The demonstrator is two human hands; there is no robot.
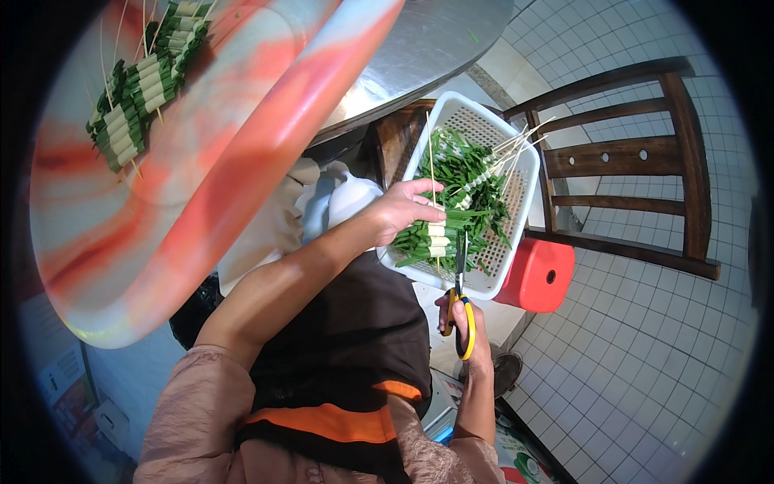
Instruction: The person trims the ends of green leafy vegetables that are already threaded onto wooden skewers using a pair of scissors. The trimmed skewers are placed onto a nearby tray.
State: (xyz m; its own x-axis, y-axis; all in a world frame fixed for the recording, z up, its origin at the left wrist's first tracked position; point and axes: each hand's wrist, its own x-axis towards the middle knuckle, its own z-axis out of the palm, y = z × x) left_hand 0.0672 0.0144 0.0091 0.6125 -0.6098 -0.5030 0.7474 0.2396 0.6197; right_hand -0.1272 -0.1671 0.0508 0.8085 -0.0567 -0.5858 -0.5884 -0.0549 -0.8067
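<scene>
Between the fingers of my left hand [406, 209] is a skewer of pale rolls wrapped around green chive-like leaves [437, 232], its bare stick pointing away from me. My right hand [478, 330] grips scissors with yellow and black handles [470, 342]. Their blades lie beside the right side of the rolls, among the leaf ends; whether they are apart is hard to tell. Beneath both is a white perforated plastic basket [530, 181] holding cut greens [450, 148] and several more skewers [514, 148], whose sticks poke over its far right rim.
A large red-and-white marbled tray [242, 199] at upper left bears several similar skewers [124, 130]. Behind it is a round metal tabletop [417, 54]. On the right are a wooden chair [611, 157] and a red plastic stool [544, 275] on a tiled floor [604, 351].
</scene>
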